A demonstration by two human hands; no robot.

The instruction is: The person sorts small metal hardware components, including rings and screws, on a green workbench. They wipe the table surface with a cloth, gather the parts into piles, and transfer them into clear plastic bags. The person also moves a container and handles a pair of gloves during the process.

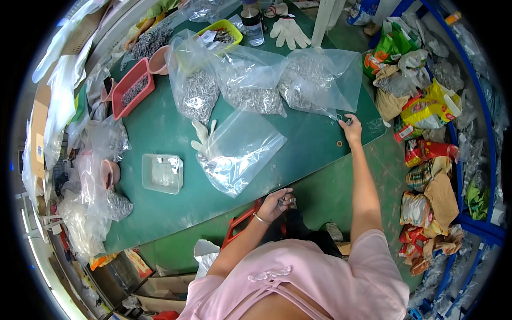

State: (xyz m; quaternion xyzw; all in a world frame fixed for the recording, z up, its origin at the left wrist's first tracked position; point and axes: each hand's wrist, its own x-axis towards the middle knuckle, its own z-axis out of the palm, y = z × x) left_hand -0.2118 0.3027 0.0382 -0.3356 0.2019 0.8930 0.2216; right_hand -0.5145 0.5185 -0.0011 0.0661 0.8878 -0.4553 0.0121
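My left hand (274, 205), with a bangle at its wrist, is curled closed at the table's front edge. Small silvery metal pieces show between its fingers. Farther right, my right hand (351, 129) pinches small metal pieces over the green table (314, 154), close to the lower corner of a clear bag (306, 80) full of silvery metal parts. Just below that hand lies a small orange ring (339, 143). Two more clear bags of such parts, a middle bag (250, 88) and a left bag (197, 93), stand beside it. A flat clear bag (245, 149) partly covers a white glove (204, 137).
On the table are a clear plastic tub (162, 174), a pink tray (133, 88) of metal parts, a yellow-green basket (224, 33), a bottle (253, 26) and another glove (289, 33). Filled sacks (429, 106) line the blue rack at right. Another person's arm (140, 33) shows at far left.
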